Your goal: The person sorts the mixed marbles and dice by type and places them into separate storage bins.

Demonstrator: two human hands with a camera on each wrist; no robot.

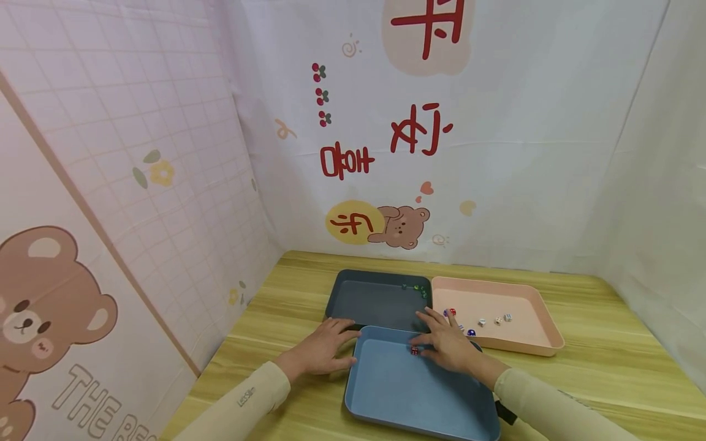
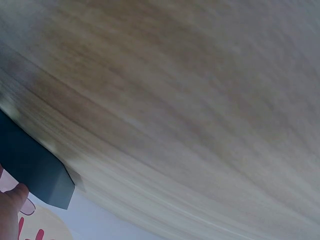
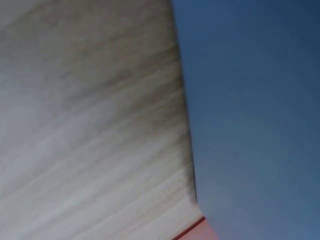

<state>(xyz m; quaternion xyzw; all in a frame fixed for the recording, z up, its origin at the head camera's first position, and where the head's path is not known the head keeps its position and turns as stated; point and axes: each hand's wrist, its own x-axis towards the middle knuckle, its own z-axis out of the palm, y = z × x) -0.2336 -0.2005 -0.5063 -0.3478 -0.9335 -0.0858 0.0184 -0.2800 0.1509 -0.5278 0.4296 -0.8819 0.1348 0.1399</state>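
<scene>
In the head view my right hand (image 1: 451, 346) reaches over the far right part of the blue tray (image 1: 419, 398). Its thumb and index finger pinch a small red die (image 1: 414, 350) with pale dots, while the other fingers spread towards the back. My left hand (image 1: 325, 346) lies at the tray's left side, fingers relaxed and apart, fingertips right at the rim. It holds nothing. The left wrist view catches only a fingertip (image 2: 19, 194) beside the dark tray's wall (image 2: 37, 167). In the right wrist view the blue tray's outer wall (image 3: 250, 120) shows, and the hand is out of sight.
Behind the blue tray stands a dark tray (image 1: 375, 300) with several green dice (image 1: 423, 290) at its right end. Beside it, a pink tray (image 1: 524, 337) bears red, blue and white dice (image 1: 499, 320). All stand on a wood-grain table (image 1: 259, 306) before a printed cloth (image 1: 513, 153).
</scene>
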